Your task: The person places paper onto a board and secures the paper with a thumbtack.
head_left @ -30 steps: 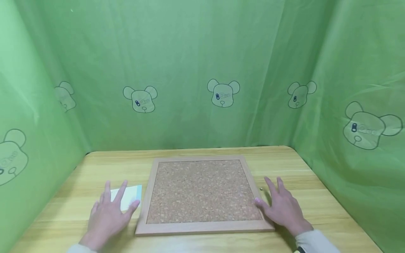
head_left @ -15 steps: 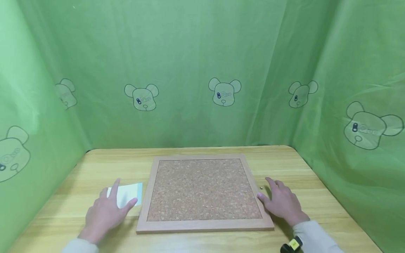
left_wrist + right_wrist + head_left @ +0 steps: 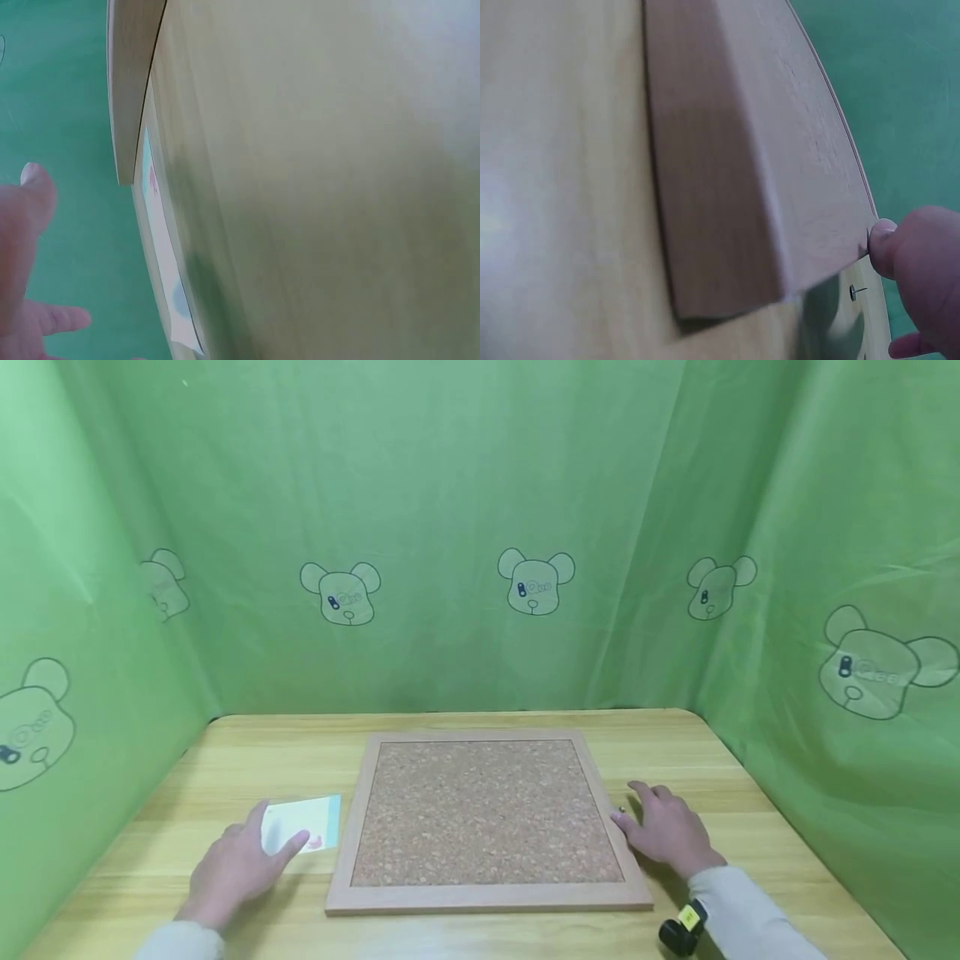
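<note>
A wood-framed cork board point(image 3: 487, 814) lies flat in the middle of the table. To its left is a white note card point(image 3: 296, 822) with a light blue edge and a small pink print. My left hand point(image 3: 234, 868) hovers over the card's near left corner, thumb and index finger apart, holding nothing; its shadow falls on the card point(image 3: 165, 247). At the board's right side, my right hand point(image 3: 671, 835) has its thumb tip right at the frame's edge, the other fingers loosely bent. A small metal thumbtack point(image 3: 853, 292) lies beside that thumb, its pin showing in the right wrist view.
The light wooden table point(image 3: 480, 939) has rounded far corners. Green curtains point(image 3: 450, 485) with bear-head prints hang behind it and along both sides. A black device with a yellow label point(image 3: 684, 928) is strapped at my right wrist.
My left hand has drawn back to the lower left, its spread fingers relaxing and uncovering more of the card. The right fingers have bent a little; that hand has otherwise hardly moved.
</note>
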A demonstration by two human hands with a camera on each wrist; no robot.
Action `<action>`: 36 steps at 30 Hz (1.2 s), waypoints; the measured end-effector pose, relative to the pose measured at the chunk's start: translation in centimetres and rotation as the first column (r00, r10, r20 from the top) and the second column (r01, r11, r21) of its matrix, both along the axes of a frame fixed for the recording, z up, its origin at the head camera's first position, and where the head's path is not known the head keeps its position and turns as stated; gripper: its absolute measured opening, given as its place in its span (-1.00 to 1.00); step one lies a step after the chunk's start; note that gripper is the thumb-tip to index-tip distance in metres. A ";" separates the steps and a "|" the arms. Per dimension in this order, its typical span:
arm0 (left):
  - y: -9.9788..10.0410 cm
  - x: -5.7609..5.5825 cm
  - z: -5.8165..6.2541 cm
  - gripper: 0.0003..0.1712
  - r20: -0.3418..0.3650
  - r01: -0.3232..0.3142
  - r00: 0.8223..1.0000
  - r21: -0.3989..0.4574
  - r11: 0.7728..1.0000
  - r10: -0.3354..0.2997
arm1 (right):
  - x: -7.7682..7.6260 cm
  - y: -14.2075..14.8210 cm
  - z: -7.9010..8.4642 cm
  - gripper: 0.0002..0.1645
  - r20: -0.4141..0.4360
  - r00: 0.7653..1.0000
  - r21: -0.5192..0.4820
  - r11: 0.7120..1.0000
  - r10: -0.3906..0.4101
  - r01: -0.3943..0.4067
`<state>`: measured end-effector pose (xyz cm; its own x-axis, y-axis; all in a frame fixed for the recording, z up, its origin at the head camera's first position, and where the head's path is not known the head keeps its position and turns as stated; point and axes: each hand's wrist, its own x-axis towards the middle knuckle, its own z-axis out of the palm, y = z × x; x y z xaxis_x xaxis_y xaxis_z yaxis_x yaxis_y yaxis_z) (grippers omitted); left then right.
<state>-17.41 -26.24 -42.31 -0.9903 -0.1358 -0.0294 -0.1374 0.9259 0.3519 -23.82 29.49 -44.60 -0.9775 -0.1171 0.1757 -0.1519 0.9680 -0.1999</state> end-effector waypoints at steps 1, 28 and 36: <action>-0.1 -0.1 0.0 0.26 0.005 -0.001 1.000 0.005 1.000 0.001 | -0.1 0.0 0.0 -0.21 -0.002 1.000 0.002 1.000 0.005 -0.005; -1.4 -1.6 -1.5 -0.25 0.046 0.092 0.995 0.008 0.996 -0.092 | -1.3 0.5 -0.6 -0.60 0.017 0.999 0.021 0.999 0.043 -0.043; -1.3 -1.6 -1.4 -0.33 0.057 0.069 0.996 0.033 0.997 -0.070 | -1.5 0.6 -1.0 -0.63 0.004 0.999 -0.016 0.998 0.053 -0.053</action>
